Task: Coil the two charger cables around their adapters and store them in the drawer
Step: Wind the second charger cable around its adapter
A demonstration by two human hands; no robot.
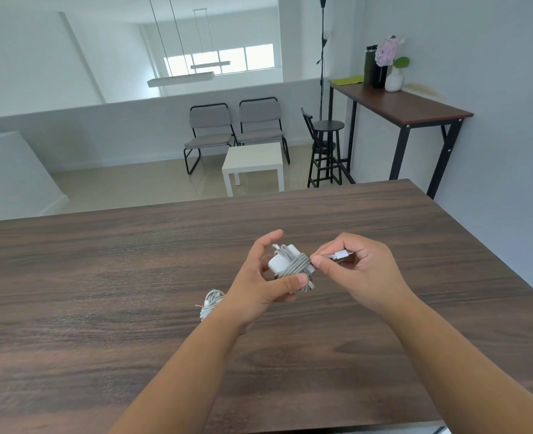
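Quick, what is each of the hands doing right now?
Left hand: holds the white adapter with cable coiled round it.
Right hand: pinches the cable's plug end.

No readable text, label, brand or number anywhere; adapter (pixel 278 261) surface plain white.

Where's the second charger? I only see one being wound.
In the head view, the second charger lies on the wooden table, just left of the left hand's wrist, partly hidden.
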